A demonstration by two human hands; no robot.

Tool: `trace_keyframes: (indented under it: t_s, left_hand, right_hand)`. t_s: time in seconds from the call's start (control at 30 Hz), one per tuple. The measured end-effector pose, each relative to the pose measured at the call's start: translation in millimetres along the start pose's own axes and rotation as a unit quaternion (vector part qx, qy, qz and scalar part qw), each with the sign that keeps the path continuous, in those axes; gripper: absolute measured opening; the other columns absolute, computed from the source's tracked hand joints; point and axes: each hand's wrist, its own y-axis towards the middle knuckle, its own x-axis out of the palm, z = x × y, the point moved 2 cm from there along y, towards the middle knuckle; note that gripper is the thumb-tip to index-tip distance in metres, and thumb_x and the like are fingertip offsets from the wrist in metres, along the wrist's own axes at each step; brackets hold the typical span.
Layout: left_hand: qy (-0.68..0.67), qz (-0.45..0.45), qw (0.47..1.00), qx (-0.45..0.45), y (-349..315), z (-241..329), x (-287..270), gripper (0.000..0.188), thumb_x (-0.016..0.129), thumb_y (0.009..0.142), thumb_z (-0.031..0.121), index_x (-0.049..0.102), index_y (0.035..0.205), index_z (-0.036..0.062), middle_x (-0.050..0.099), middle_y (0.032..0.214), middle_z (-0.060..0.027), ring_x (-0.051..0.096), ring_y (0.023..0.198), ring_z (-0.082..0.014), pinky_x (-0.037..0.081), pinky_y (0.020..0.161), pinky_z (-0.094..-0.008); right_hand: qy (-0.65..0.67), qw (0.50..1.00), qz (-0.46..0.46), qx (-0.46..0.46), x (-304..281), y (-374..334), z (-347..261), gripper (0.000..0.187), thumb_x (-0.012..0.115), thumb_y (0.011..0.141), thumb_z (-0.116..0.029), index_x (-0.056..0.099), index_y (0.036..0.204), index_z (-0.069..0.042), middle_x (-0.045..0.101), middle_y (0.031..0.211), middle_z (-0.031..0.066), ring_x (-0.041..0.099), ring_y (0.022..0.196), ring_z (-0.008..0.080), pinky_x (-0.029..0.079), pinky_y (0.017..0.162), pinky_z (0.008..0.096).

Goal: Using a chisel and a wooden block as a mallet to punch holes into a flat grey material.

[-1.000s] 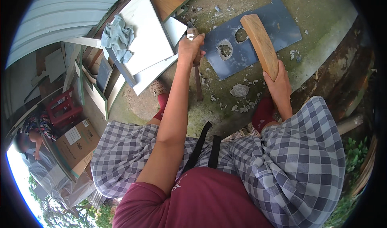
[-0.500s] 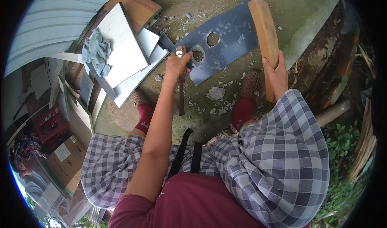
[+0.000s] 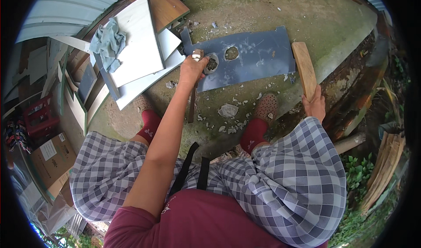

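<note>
Head view: L hand point(image 3: 191, 71) grips tool point(image 3: 192, 104), long end to 6 o'clock; panel point(image 3: 252, 57) w/ 2 holes lies at its 3 o'clock. R hand point(image 3: 314, 103) clasps block point(image 3: 303, 66), btwn 11 & 12 o'clock, panel at 10.

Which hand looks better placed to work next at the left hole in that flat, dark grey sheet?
Probably the left hand: it holds a long, narrow brown tool right beside that hole. The right hand is farther away, gripping a thick, pale-brown wooden block.
</note>
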Motion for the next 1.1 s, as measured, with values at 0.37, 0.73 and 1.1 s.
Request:
trace_keyframes:
  t_s: [0.37,0.73,1.1]
  left_hand:
    - [-0.034,-0.059,0.998,-0.018,-9,10,-16,0.049,0.067,0.081,0.037,0.056,0.096,-0.0086,0.064,0.071,-0.0151,0.061,0.048,-0.0178,0.050,0.048,-0.0296]
    - [-0.404,0.198,0.856,0.257,-31,81,-68,0.030,0.066,0.085,0.024,0.055,0.096,-0.0013,0.063,0.075,-0.0076,0.057,0.058,-0.0130,0.046,0.056,-0.0269]
    - [-0.404,0.194,0.827,0.339,-33,79,-38,0.018,0.068,0.082,0.009,0.053,0.090,0.0037,0.058,0.074,-0.0033,0.057,0.062,-0.0091,0.046,0.056,-0.0234]
  right_hand:
    - [0.029,0.999,-0.032,0.018,24,-22,30,0.082,0.073,0.075,-0.035,0.028,0.143,-0.022,0.050,0.119,0.0235,0.051,0.112,0.0405,0.044,0.093,0.0463]
    - [0.510,0.854,-0.100,-0.029,48,-47,-43,0.066,0.061,0.089,-0.025,0.030,0.139,0.003,0.048,0.128,0.0198,0.048,0.117,0.0255,0.036,0.099,0.0328]
    - [0.372,0.924,-0.080,-0.017,57,-74,-89,0.074,0.064,0.083,-0.034,0.030,0.141,-0.003,0.048,0.132,0.0230,0.047,0.122,0.0352,0.036,0.101,0.0388]
